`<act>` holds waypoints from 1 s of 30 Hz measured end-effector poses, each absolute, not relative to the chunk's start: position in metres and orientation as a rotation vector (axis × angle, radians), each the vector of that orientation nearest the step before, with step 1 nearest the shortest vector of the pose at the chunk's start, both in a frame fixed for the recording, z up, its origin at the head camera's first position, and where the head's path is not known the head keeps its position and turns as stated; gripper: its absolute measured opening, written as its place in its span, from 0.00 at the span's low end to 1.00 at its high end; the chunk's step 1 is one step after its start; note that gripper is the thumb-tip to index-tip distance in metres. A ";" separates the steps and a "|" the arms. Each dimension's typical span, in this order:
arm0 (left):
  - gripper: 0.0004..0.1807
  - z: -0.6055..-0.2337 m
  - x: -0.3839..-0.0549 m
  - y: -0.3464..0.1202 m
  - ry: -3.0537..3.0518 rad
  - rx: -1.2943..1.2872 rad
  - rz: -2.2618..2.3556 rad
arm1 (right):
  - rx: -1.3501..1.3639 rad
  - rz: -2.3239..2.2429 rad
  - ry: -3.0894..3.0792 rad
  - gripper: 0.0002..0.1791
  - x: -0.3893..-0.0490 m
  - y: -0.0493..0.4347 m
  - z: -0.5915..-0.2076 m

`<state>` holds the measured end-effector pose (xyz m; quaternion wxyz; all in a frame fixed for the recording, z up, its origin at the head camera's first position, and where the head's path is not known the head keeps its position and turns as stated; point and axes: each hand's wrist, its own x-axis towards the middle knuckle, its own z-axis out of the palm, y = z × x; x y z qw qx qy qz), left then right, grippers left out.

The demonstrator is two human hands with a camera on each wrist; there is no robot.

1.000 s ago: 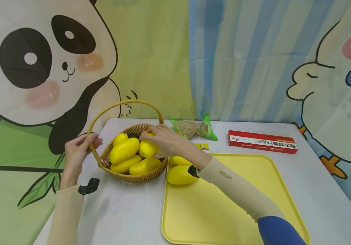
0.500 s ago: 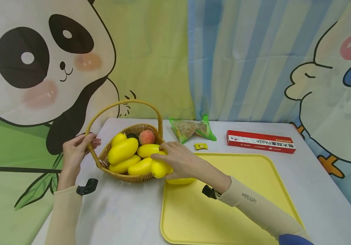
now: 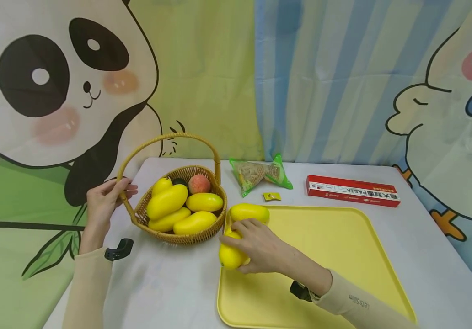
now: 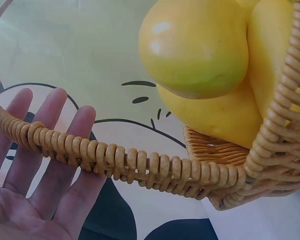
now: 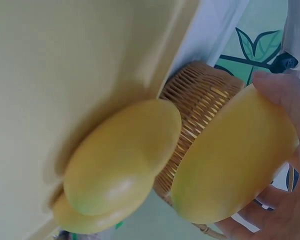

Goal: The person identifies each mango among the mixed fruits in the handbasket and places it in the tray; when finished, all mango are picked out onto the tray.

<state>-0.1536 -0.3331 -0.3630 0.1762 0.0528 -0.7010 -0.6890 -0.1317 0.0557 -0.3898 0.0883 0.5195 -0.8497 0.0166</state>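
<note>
My left hand (image 3: 103, 205) holds the left side of the wicker basket's handle (image 3: 166, 137), thumb in front and fingers behind. In the left wrist view those fingers (image 4: 45, 165) lie fairly straight behind the handle. Inside the basket (image 3: 195, 238) are several yellow mangoes (image 3: 167, 202), a peach (image 3: 199, 183) and a dark round fruit (image 3: 179, 182). My right hand (image 3: 262, 249) grips another mango (image 5: 235, 155) above the left edge of the yellow tray (image 3: 318, 274). Two mangoes (image 5: 122, 155) lie together on the tray's far left corner; the hand partly hides one in the head view.
Behind the tray stand a green-edged clear bag (image 3: 260, 174) and a small yellow packet (image 3: 271, 196). A red pasta box (image 3: 353, 190) lies at the back right of the white table (image 3: 170, 288). A printed cloth backdrop (image 3: 203, 68) hangs behind.
My right hand has lifted the mango out of the basket and carried it right and toward me, to the tray's left edge. The peach has come into view. My left hand stays on the handle.
</note>
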 end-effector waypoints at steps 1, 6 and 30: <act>0.10 -0.363 -0.153 -0.333 -1.987 0.150 -1.947 | 1.548 0.048 -2.524 0.40 -0.130 0.057 -0.392; 0.11 -0.363 -0.151 -0.332 -1.986 0.151 -1.938 | 1.529 0.034 -2.527 0.40 -0.124 0.063 -0.404; 0.09 -0.361 -0.152 -0.331 -1.955 0.106 -1.959 | 1.512 -0.016 -2.552 0.40 -0.109 0.073 -0.437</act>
